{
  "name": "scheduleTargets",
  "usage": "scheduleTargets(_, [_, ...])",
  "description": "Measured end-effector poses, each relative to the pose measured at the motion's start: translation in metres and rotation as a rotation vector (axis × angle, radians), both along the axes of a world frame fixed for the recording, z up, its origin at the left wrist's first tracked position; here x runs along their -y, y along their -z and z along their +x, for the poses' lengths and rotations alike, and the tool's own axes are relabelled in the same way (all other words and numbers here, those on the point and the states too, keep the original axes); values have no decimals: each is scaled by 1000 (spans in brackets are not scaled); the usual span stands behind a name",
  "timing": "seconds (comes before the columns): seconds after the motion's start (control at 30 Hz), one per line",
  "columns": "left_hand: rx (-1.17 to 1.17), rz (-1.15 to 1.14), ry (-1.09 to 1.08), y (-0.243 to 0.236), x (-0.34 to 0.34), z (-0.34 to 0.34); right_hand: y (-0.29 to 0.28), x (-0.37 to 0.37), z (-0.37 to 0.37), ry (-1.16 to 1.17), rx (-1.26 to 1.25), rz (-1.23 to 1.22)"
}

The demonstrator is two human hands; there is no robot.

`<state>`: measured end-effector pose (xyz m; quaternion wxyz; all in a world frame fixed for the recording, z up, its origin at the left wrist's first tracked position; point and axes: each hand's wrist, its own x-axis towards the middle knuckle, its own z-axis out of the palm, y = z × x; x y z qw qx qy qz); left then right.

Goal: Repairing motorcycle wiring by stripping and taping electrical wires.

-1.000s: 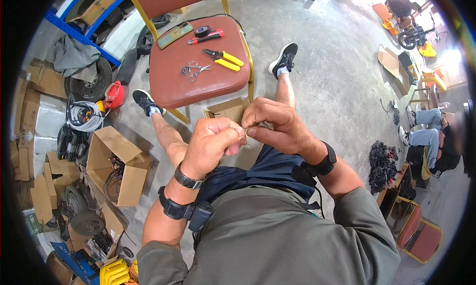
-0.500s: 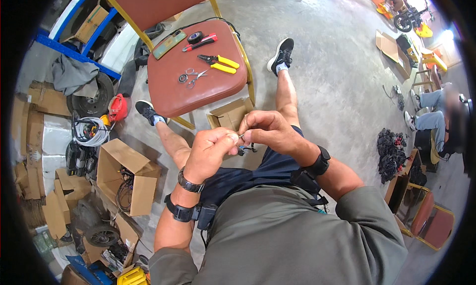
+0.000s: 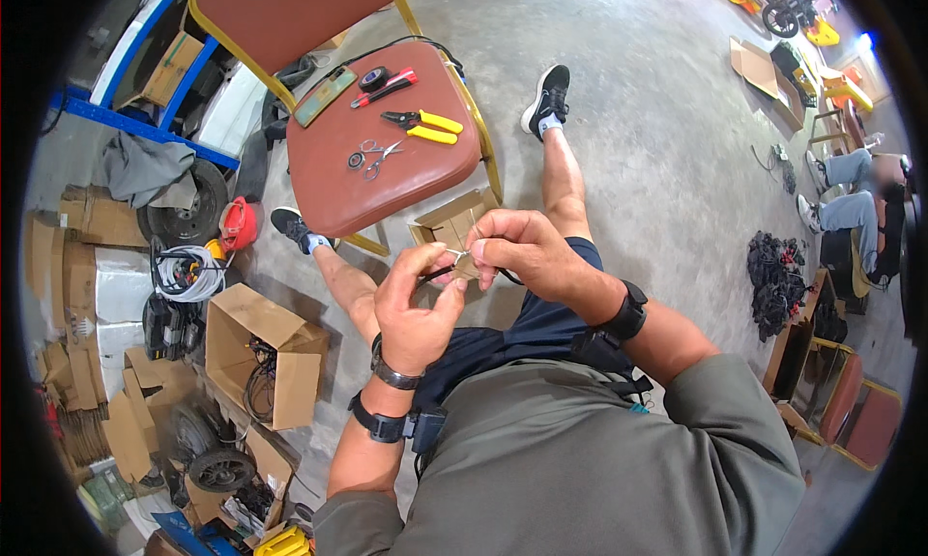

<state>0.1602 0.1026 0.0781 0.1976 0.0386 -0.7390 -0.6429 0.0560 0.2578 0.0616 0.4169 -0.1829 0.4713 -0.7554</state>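
Note:
My left hand [image 3: 411, 309] pinches a thin wire with a pale end [image 3: 452, 251] and a dark cable below it. My right hand [image 3: 522, 256] pinches the same wire end from the right, thumb and forefinger close to the left fingertips. An open cardboard box [image 3: 435, 208] lies on the floor behind my hands. Beyond it a brown padded chair [image 3: 377, 193] holds yellow-handled pliers [image 3: 435, 129], small scissors [image 3: 377, 161], a roll of black tape [image 3: 375, 79], a red-and-black tool [image 3: 391, 89] and a green phone-like rectangular object [image 3: 324, 100].
Left are a blue shelf [image 3: 145, 126], cardboard boxes [image 3: 295, 392], coiled hose [image 3: 179, 271], wheels [image 3: 222, 469] and a red helmet [image 3: 239, 225]. Right are a cable pile [image 3: 773, 285], a seated person [image 3: 860, 227], stacked chairs [image 3: 870, 425] and a small motorbike [image 3: 783, 19].
My left hand has shifted, its fingers now more raised and loosely spaced around the wire, exposing more of it and the dark cable. The view has shifted slightly, moving the chair up and left.

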Motion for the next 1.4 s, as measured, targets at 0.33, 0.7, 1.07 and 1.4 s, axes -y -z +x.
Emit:
scheduleTargets(0.33, [-408,-885,-170,-5,-1,-17,-1,5,1,30,105,-91])
scheduleTargets(0.7, [-101,-589,-97,-15,1,-22,-3,7,1,64,-16,-21])
scheduleTargets(1.07, [499,302,282,-1,30,-21,-4,2,-6,131,-693,168])
scheduleTargets(1.4, [346,96,302,-4,21,-14,-6,0,-12,-25,-375,189])
